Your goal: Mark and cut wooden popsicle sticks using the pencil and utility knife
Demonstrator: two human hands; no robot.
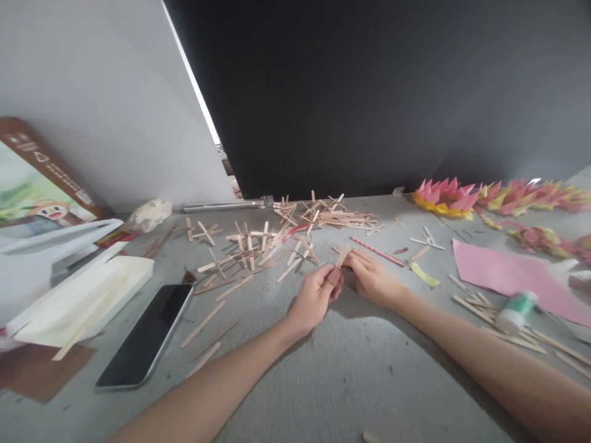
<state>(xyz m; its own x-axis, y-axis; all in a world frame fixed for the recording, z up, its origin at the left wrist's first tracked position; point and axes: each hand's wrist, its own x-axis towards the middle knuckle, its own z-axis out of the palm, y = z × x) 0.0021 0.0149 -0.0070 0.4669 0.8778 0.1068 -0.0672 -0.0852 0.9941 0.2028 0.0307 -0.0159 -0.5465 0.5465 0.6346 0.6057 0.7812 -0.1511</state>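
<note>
My left hand (pixel 319 291) pinches a pale wooden craft stick (pixel 342 255) between thumb and fingers, its free end pointing up. Close against it, my right hand (pixel 370 274) is closed, its fingertips at the stick; the end of a second stick (pixel 335 249) pokes out there, partly hidden by the fingers. Just beyond both hands lie loose and crossed craft sticks (pixel 295 261), several of them joined into small cross shapes (pixel 249 245). A red-and-white striped straw or stick (pixel 376 251) rests behind my right hand.
To the left are a phone (pixel 145 335), a cream paper tray (pixel 87 298) and a picture box (pixel 41 178). On the right lie pink paper (pixel 503 274), a white-and-green glue bottle (pixel 516 312) and folded pink-yellow paper pieces (pixel 446 198). A dark panel (pixel 392 98) stands behind.
</note>
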